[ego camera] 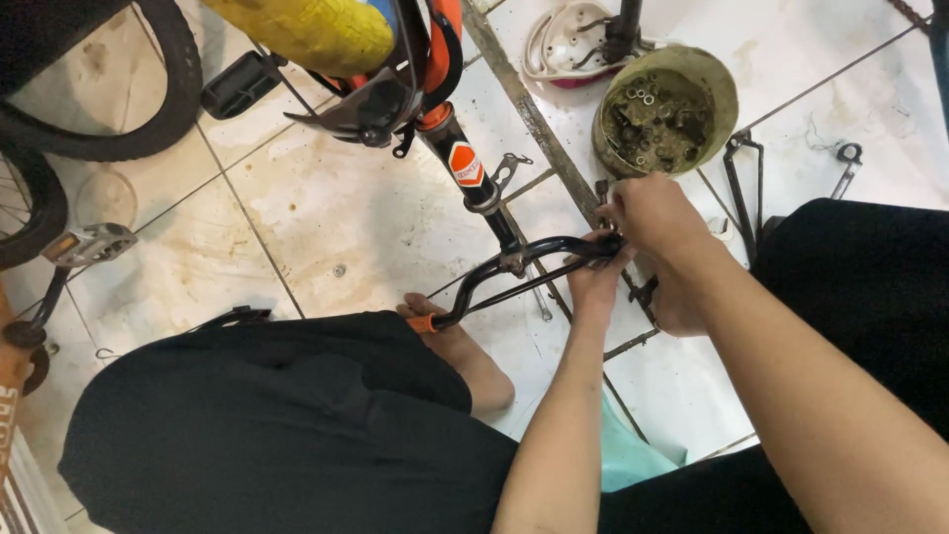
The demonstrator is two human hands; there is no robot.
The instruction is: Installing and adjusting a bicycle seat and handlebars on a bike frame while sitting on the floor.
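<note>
Both hands meet at the right end of the black handlebar (534, 259), lying on the floor mid-scene. The left hand (596, 282) is clenched round the bar; the right hand (654, 213) pinches something small I cannot identify. It could slip toward the nearby bowl of bolts (664, 111), or the bar could twist loose.

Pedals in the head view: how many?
2. A black pedal at top left beside the tyre, and a silver pedal at the left edge. Others may be hidden.
</note>
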